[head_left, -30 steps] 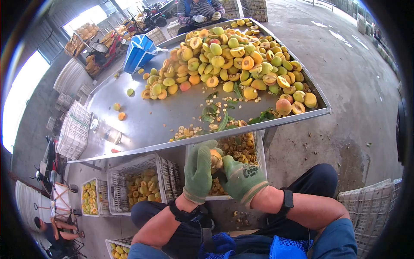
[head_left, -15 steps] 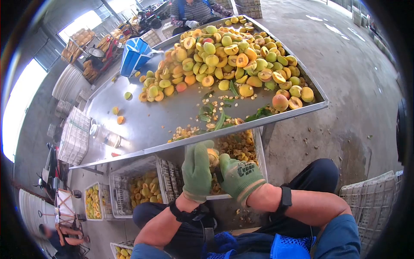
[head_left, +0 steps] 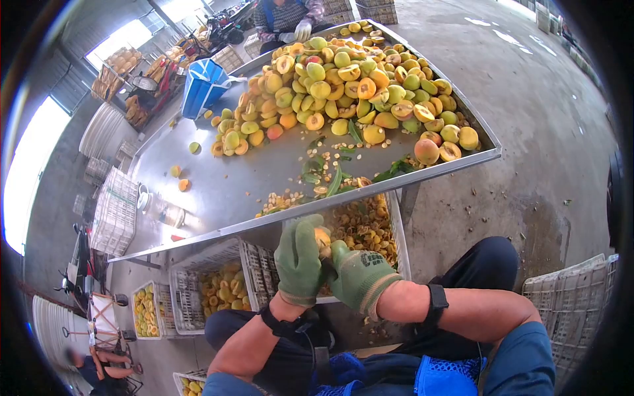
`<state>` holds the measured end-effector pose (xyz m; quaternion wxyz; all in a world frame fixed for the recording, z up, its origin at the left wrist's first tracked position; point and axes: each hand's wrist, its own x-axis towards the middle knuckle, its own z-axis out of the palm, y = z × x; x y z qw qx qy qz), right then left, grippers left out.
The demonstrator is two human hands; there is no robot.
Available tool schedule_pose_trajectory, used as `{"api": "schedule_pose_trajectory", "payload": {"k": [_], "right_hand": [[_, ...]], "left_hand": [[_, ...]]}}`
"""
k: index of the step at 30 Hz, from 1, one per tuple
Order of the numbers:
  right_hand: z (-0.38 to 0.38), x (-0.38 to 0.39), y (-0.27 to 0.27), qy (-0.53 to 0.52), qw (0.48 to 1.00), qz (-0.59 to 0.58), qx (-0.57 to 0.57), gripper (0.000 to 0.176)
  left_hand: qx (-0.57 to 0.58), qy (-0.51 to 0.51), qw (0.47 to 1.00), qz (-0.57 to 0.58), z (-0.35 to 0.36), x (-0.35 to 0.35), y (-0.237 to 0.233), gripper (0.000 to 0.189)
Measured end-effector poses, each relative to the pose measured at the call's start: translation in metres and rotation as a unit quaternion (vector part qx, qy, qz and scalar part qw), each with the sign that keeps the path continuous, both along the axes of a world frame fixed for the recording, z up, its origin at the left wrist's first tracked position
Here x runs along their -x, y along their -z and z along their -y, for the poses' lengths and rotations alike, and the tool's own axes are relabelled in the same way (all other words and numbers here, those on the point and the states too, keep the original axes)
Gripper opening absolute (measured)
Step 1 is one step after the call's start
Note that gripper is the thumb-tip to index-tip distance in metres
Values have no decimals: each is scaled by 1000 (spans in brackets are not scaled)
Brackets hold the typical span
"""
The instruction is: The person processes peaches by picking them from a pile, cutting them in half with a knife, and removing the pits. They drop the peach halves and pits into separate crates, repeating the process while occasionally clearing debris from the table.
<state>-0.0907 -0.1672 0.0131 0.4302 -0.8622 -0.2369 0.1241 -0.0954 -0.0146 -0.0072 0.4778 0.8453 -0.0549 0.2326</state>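
Both my hands wear green gloves and meet just below the near edge of the metal table (head_left: 218,188). My left hand (head_left: 298,261) is wrapped round a yellow-orange peach (head_left: 321,239). Against its right side is my right hand (head_left: 360,274), fingers curled on a thin dark tool (head_left: 326,264) that is mostly hidden between the gloves. Behind the hands is a crate (head_left: 401,247) of brownish fruit pieces. On the table lies a big heap of whole and halved peaches (head_left: 323,86), with leaves and pale pits along its near side.
A blue bag (head_left: 203,86) and a clear jug (head_left: 160,208) stand on the table's left part. Crates of halved fruit (head_left: 224,287) are on the floor at lower left, stacked crates (head_left: 571,310) at right. A co-worker (head_left: 288,20) sits beyond the table; another person (head_left: 92,369) is at lower left.
My hands have shifted slightly left, and my right hand has tilted lower against the peach. The co-worker's gloved hands beyond the table have moved.
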Motion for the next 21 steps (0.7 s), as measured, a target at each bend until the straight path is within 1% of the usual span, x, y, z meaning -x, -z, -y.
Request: {"api": "schedule_pose_trajectory", "payload": {"k": [3,5,7,10,13,14,15,16,17,19,21], "right_hand": [[4,0,-7,-9,999,-37,14,30],[5,1,-10,-17,998,-61,15,32],[6,2,-11,-19,997,-81,8,32],[8,1,-8,-39,992,-115,-21,33],[11,-8,-4,-115,985,-124,-40,34],[12,-15,6,-159,956,-228,-88,31],[12,-25,10,-200,913,-329,-134,28],[15,-30,13,-218,877,-399,-157,26],[19,-35,14,-230,836,-467,-173,24],[36,-35,-27,-213,794,-546,-160,24],[43,-37,-33,-257,782,-536,-186,26]], "left_hand": [[-102,14,993,58,-1,0,-9,32],[-79,23,995,54,-3,1,-10,25],[54,29,998,-3,-3,1,-8,23],[44,50,998,17,-3,0,-14,28],[55,92,994,-22,-9,0,-16,27],[42,104,993,-27,-12,0,-19,27],[30,116,992,-32,-13,0,-24,27],[18,128,991,-37,-14,1,-26,27],[31,136,989,-48,-15,1,-25,28],[58,151,985,-66,-19,2,-19,29],[110,167,977,-76,-16,3,-16,42]]}}
